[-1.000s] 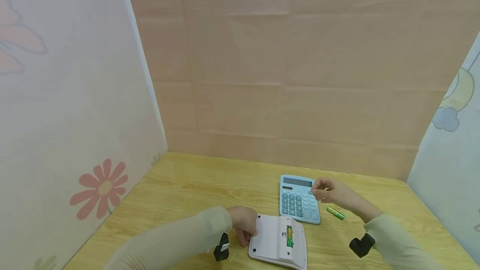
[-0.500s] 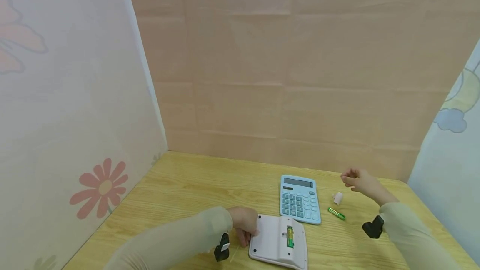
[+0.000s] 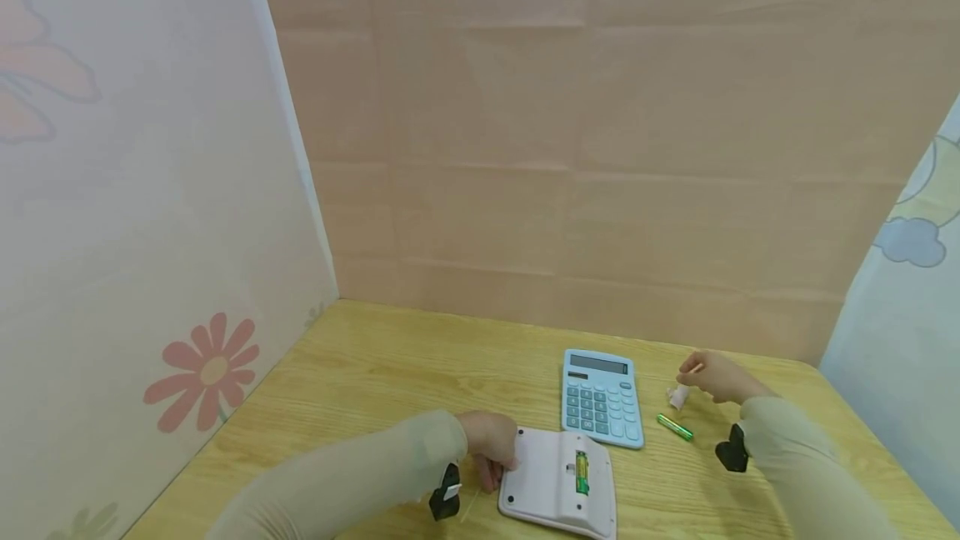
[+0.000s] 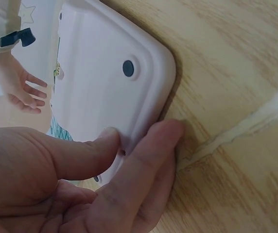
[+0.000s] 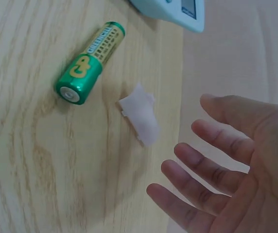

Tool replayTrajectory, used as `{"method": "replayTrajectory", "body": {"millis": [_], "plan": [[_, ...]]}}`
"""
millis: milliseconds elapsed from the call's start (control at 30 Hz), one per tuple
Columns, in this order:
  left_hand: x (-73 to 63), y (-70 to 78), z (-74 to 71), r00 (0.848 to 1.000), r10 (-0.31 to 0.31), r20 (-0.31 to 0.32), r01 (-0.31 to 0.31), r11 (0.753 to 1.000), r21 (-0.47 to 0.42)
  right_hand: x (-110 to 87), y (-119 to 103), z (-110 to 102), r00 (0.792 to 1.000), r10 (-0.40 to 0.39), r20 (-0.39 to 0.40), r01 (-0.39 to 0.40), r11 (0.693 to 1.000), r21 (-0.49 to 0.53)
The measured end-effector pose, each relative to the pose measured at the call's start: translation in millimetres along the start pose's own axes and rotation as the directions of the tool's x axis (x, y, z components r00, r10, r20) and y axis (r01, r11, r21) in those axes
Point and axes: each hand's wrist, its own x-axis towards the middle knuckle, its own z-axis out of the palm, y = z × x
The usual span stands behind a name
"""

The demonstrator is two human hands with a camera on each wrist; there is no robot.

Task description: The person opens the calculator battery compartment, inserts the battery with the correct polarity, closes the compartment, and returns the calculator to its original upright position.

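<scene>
My left hand (image 3: 491, 444) grips the edge of a pale pink calculator (image 3: 538, 473) lying face down. In the left wrist view its thumb presses the calculator's back (image 4: 97, 82), and the fingers lie along the rim. One green battery (image 3: 582, 473) sits in the calculator's uncovered battery slot. Fingers spread and holding nothing, my right hand (image 5: 226, 165) hovers beside a small pale pink battery cover (image 5: 141, 116) on the table. A loose green-and-gold GP battery (image 5: 90, 63) lies near that cover.
A light blue calculator (image 3: 600, 398) lies face up behind the pink one, left of the loose battery. The wood-grain table (image 3: 420, 357) ends at a tan paper backdrop (image 3: 480, 148). A white floral sheet (image 3: 187, 190) hangs on the left side.
My right hand has moved right from over the blue calculator, then lowered toward the battery cover, which came into sight. The left hand keeps its grip on the pink calculator.
</scene>
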Motion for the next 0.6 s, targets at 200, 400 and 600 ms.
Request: {"method": "replayTrajectory", "body": {"millis": [200, 400, 600], "plan": [[1.2, 0.2, 0.4, 1.000, -0.003, 0.000, 0.003, 1.000, 0.003, 1.3, -1, 7, 0.998, 0.038, 0.049, -0.039, 0.999, 0.009], [4.5, -1.1, 1.6, 1.000, -0.001, 0.007, 0.001, 1.000, -0.006, 4.8, 3, 13, 0.995, 0.081, 0.051, -0.082, 0.996, 0.022], [5.3, -1.2, 2.1, 1.000, -0.006, 0.004, 0.006, 1.000, 0.001, 8.5, 10, 19, 0.995, 0.093, 0.041, -0.094, 0.995, 0.024]]}}
